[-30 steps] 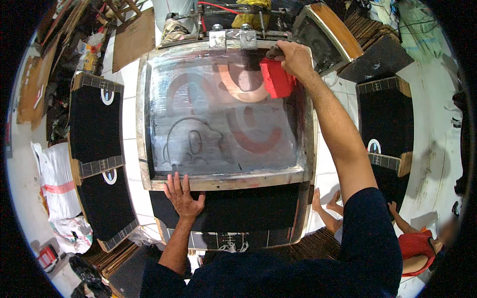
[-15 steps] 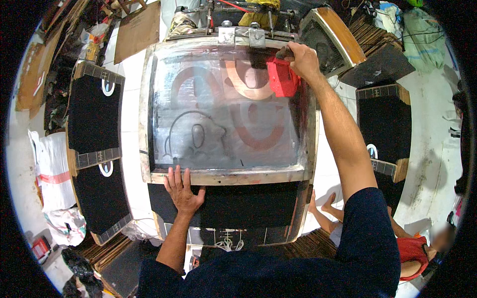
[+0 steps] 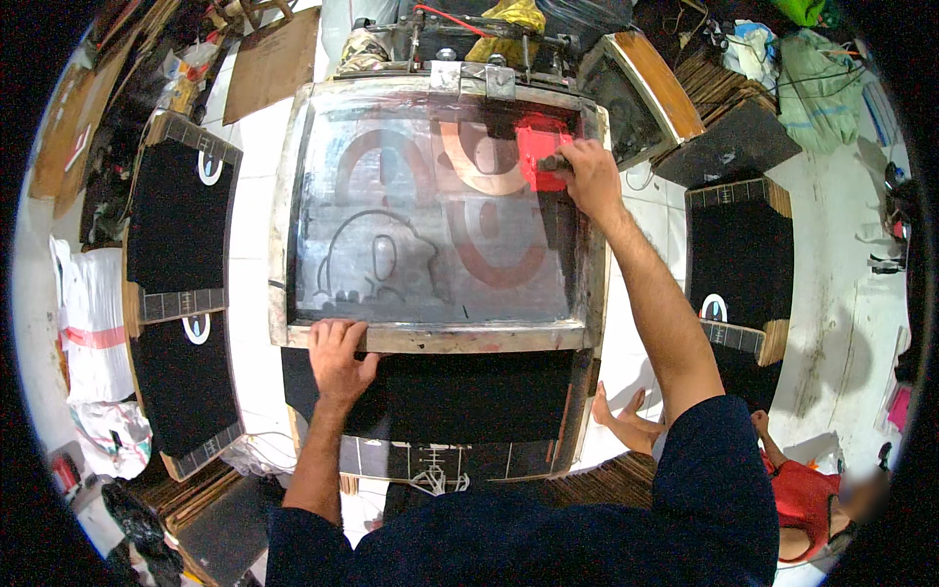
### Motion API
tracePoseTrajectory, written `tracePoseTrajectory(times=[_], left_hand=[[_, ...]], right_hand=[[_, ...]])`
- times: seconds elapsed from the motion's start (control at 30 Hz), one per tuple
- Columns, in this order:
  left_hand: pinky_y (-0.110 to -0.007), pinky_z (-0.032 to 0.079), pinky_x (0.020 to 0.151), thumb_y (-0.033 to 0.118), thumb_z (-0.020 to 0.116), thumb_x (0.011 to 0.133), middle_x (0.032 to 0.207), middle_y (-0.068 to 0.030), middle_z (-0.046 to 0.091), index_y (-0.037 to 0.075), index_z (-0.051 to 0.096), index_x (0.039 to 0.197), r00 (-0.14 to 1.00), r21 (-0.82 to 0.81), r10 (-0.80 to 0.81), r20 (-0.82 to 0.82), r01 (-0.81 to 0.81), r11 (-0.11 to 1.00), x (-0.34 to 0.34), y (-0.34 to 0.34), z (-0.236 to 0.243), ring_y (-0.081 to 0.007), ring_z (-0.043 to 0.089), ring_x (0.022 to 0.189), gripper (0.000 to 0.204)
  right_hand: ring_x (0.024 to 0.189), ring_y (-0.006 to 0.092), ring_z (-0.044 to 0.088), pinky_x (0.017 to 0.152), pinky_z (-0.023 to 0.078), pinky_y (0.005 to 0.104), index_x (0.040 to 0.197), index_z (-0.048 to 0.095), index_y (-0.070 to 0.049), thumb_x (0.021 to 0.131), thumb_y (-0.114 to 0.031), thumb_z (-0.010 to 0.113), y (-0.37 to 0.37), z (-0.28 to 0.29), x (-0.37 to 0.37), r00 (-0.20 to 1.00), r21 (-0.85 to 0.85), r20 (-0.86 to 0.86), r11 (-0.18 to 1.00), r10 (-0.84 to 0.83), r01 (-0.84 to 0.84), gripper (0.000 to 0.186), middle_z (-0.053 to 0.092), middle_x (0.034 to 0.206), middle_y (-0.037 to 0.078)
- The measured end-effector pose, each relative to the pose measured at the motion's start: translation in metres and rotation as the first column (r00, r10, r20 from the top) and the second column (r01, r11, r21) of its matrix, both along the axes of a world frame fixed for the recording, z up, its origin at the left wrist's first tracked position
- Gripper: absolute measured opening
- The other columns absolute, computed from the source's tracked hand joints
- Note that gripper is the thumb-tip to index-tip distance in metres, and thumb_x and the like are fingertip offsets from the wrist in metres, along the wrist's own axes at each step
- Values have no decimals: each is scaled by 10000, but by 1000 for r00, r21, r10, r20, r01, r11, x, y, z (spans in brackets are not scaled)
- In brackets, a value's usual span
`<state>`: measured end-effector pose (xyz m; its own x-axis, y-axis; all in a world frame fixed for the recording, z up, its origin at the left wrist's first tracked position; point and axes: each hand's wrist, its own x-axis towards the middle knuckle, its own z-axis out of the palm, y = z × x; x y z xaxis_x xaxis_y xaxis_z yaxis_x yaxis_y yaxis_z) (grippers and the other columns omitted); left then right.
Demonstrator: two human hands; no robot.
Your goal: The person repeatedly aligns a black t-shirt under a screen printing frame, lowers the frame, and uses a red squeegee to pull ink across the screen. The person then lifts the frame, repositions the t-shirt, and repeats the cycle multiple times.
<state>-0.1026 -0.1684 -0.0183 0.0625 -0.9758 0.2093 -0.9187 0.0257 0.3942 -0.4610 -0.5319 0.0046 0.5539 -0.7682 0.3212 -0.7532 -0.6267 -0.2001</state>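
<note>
A wood-framed printing screen (image 3: 391,186) lies across a black board (image 3: 460,401), whose near part shows below the frame. Faint arches and a rounded figure outline show on the mesh. My right hand (image 3: 590,179) is closed around a small dark-handled squeegee (image 3: 554,164) at the screen's upper right. Bright red ink (image 3: 546,135) lies on the mesh just beyond it; the squeegee's blade is mostly hidden. At the near left my left hand (image 3: 340,360) grips the frame's near rail, fingers bent over its top and thumb at the near side.
Metal hinge clamps (image 3: 472,80) hold the screen's far edge. Black boards stand on the left (image 3: 186,220) and right (image 3: 738,245). Another framed screen (image 3: 641,98) leans at the back right. A person in red (image 3: 807,499) sits at the lower right.
My right hand has drawn the squeegee nearer to me, and the red ink now shows beyond it. My left fingers, spread flat before, are now bent over the rail. The view has shifted slightly.
</note>
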Motion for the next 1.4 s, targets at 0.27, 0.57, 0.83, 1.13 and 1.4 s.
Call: tracePoseTrajectory(times=[0.27, 0.57, 0.83, 1.13, 1.4], left_hand=[[-483, 412, 933, 114, 826, 603, 1023, -119, 626, 71, 674, 1080, 998, -6, -44, -39, 43, 999, -1, -7, 42, -338, 570, 996, 503], [-497, 417, 991, 145, 850, 628, 1037, -110, 635, 41, 696, 1055, 996, 28, 47, -79, -44, 999, -11, -6, 55, -340, 568, 1027, 466], [-472, 411, 980, 188, 888, 640, 1012, -107, 632, 34, 709, 1044, 994, 18, 60, -92, -58, 998, -13, -6, 57, -332, 566, 1024, 467], [-470, 398, 938, 395, 951, 579, 943, -93, 630, 51, 740, 979, 1000, 75, -17, -4, 18, 997, -5, -14, 110, -297, 574, 970, 568], [-535, 343, 1144, 403, 885, 753, 1272, -131, 677, 93, 728, 1184, 987, -610, 110, 120, -14, 793, 45, -57, 234, -317, 594, 1250, 554]], right_hand=[[1055, 384, 691, 882, 547, 497, 1125, 690, -102, 719, -147, 876, -43, 25, -10, 995, 324, -61, 945, 75, -52, 449, 735, 1074, 170], [1060, 371, 701, 920, 551, 439, 1202, 689, -77, 701, -177, 912, -148, 28, 21, 970, 465, -151, 880, 191, -101, 557, 736, 1093, 198], [1143, 384, 595, 1003, 481, 473, 1374, 608, -102, 775, -180, 838, -70, 4, 22, 972, -179, 223, 977, -72, 113, 647, 626, 1232, 167], [1135, 328, 565, 1022, 400, 505, 1208, 700, -116, 870, -316, 764, 266, 55, 37, 951, 65, 267, 988, -153, 141, 398, 622, 1126, 111], [960, 297, 625, 848, 450, 436, 1039, 695, -127, 959, -348, 677, 163, 232, 55, 938, -495, 340, 836, -65, 237, 237, 667, 963, 74]])
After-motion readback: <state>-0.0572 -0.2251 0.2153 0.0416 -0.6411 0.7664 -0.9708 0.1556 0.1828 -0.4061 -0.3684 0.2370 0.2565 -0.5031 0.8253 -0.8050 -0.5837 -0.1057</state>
